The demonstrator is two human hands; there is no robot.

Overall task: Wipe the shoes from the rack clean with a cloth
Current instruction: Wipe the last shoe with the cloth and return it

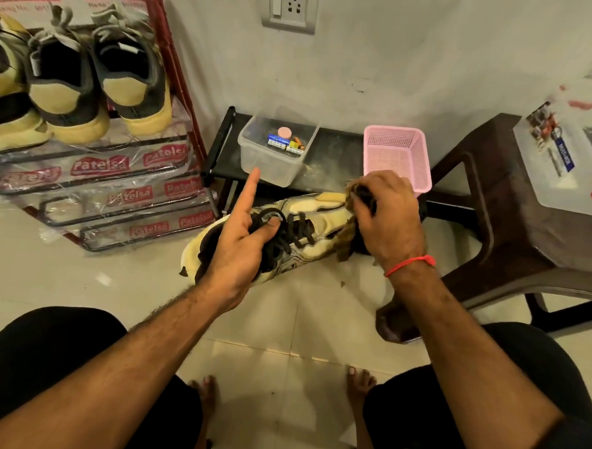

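A cream and black sneaker (318, 225) with black laces hangs in the air over the tiled floor, toe pointing to the right. My left hand (244, 242) grips it at the laced opening, thumb on the laces and forefinger sticking straight up. My right hand (386, 215) grips a dark brownish cloth (349, 232) and presses it on the toe end of the sneaker. A shoe rack (118, 194) wrapped in printed plastic stands at the left, with several similar cream and dark shoes (130, 78) on its top shelf.
A low black shelf (336, 151) against the wall carries a clear plastic box (274, 158) of small items and a pink basket (399, 157). A brown plastic stool (514, 222) at the right bears a clear lidded container (565, 163). My knees and bare feet are below.
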